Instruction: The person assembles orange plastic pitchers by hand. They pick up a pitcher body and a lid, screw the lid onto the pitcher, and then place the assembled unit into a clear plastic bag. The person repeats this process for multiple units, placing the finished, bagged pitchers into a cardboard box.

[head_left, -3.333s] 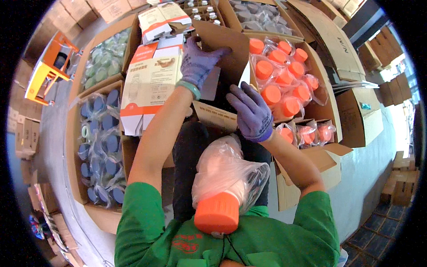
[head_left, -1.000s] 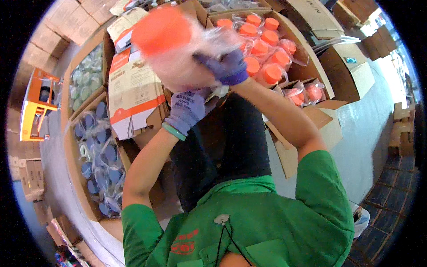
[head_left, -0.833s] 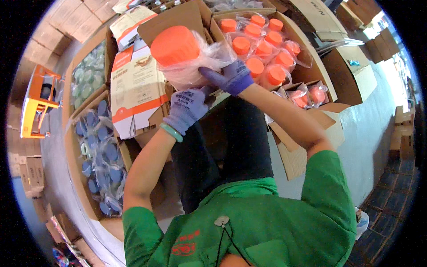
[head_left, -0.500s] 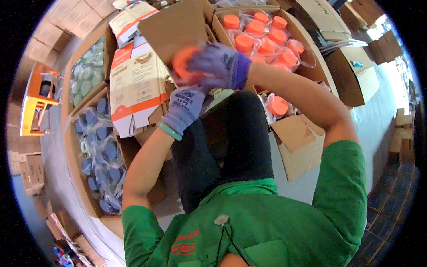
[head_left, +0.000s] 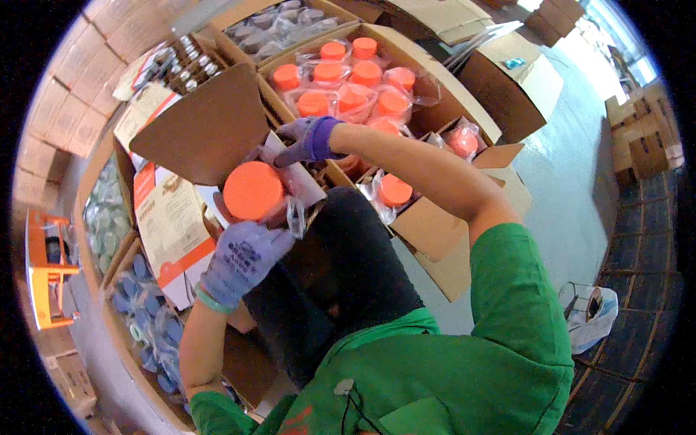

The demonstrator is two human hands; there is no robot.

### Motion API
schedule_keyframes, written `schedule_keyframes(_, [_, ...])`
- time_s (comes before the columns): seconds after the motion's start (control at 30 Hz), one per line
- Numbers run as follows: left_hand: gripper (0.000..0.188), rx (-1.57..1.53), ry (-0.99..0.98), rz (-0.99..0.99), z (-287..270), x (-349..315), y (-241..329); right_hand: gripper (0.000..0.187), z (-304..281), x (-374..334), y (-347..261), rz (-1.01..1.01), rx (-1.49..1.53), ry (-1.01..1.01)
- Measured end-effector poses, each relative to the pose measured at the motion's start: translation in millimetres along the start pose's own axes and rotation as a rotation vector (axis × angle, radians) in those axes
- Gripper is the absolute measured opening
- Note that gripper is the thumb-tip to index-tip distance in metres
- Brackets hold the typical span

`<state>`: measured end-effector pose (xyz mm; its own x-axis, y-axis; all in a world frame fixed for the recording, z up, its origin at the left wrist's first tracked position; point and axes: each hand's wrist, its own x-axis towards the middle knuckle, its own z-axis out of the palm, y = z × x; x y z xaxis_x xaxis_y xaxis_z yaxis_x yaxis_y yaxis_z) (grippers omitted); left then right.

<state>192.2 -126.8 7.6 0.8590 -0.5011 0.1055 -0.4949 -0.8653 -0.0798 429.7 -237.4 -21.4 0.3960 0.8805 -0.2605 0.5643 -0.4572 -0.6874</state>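
A jar with a wide orange lid (head_left: 253, 191), in a clear plastic bag (head_left: 296, 217), sits lid up in a small white-sided carton (head_left: 303, 183) near my lap. My left hand (head_left: 245, 259), in a light purple knit glove, is closed at the carton's near edge, beside the bag. Some of its fingertips are hidden. Gloved too, my right hand (head_left: 310, 141) pinches the carton's far right side flap between thumb and fingers. Behind the jar stands a raised brown cardboard flap (head_left: 206, 127).
A big box (head_left: 471, 116) of bagged orange-lidded jars stands ahead. Flattened printed cartons (head_left: 170, 217) lie to my left. Farther left are boxes with blue-lidded (head_left: 148, 290) and green-lidded jars (head_left: 105, 214). An open carton (head_left: 442, 246) sits by my right knee.
The orange-lidded jar, blurred under my right hand before, now sits in the small carton. My right hand has moved off it to the carton's flap. The view has shifted to the right.
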Motion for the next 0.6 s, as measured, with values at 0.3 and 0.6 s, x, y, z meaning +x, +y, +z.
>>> schedule_keyframes(0.3, [0.028, -0.065, 0.162, 0.084, -80.0, 37.2, -19.7, 0.043, -77.4, -0.5, 29.4, -0.656, -0.278, 0.344])
schedule_keyframes(0.6, [0.051, -0.354, 0.723, -0.704, -22.2, -65.9, -37.8, 0.042, -214.4, -209.4, 182.7, 0.518, -0.915, 0.799])
